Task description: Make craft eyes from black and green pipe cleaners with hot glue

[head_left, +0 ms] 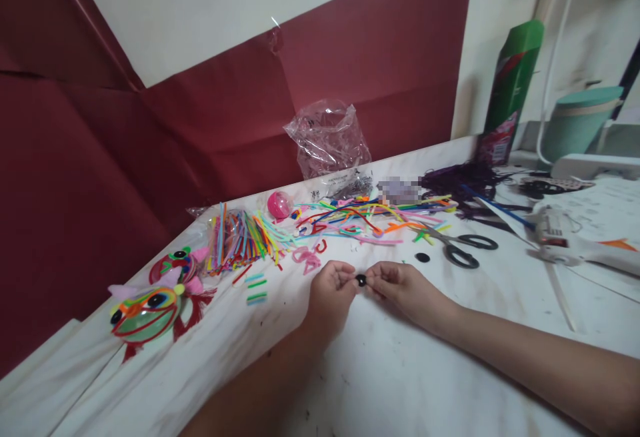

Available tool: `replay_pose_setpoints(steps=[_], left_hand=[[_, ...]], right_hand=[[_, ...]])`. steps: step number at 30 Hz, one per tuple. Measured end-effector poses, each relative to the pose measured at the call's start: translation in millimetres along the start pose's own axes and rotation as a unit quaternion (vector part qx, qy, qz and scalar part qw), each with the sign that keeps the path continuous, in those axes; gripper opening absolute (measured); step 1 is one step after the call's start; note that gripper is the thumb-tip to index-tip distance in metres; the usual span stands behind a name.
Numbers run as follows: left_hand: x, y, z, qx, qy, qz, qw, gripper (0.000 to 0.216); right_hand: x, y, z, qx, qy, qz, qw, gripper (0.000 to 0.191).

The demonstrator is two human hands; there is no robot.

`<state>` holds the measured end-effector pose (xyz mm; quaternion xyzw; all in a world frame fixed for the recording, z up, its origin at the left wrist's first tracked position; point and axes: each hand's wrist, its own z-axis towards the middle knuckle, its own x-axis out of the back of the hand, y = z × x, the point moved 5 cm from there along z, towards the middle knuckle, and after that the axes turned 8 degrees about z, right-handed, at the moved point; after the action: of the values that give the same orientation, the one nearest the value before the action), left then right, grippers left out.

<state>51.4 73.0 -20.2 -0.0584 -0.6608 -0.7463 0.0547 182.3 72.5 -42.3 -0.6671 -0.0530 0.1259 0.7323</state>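
Observation:
Between my two hands is a small round black disc (361,280) with a light spot on it, like a craft eye. My left hand (333,290) pinches its left edge with thumb and fingertips. On the opposite edge, the thumb and fingers of my right hand (395,285) are closed. A second black disc (423,258) lies flat on the white table (350,384), just beyond my right hand. Black-handled scissors (463,254) rest to the right of that disc. Short blue and green pipe cleaner pieces (257,284) lie left of my left hand.
At left sit decorated fish-like crafts (147,317). Behind my hands are bundled pipe cleaners (245,240), a pink ball (279,205) and a clear plastic bag (333,137). To the right are a hot glue gun (555,237), purple strands (463,184) and a tall green container (515,84).

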Motion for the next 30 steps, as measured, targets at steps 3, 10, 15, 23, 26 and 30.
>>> replay_pose_setpoints(steps=[3,10,15,23,26,30], left_hand=[[1.8,-3.9,3.0,0.025,0.001,-0.027,0.999,0.018],[-0.8,-14.1,4.5,0.039,-0.02,-0.042,0.998,0.018],[-1.9,-16.6,4.9,0.036,-0.028,-0.035,0.998,0.016],[-3.6,-8.8,2.1,-0.023,-0.076,0.032,0.996,0.009],[-0.9,5.5,-1.7,-0.161,-0.082,0.152,0.972,0.011],[-0.9,19.3,-7.9,-0.27,-0.082,0.187,0.941,0.013]], right_hand=[[1.3,-1.0,1.8,0.012,0.008,0.027,1.0,0.026],[2.0,-4.4,-2.3,0.048,0.007,-0.073,0.996,0.02],[-0.1,-5.7,-4.8,0.062,-0.007,-0.106,0.992,0.019],[-2.3,-11.9,-4.8,0.064,-0.001,-0.072,0.995,0.011],[-2.8,-8.4,-2.2,0.038,-0.007,-0.053,0.998,0.011],[-2.0,-1.7,0.9,-0.002,-0.011,-0.016,1.0,0.014]])
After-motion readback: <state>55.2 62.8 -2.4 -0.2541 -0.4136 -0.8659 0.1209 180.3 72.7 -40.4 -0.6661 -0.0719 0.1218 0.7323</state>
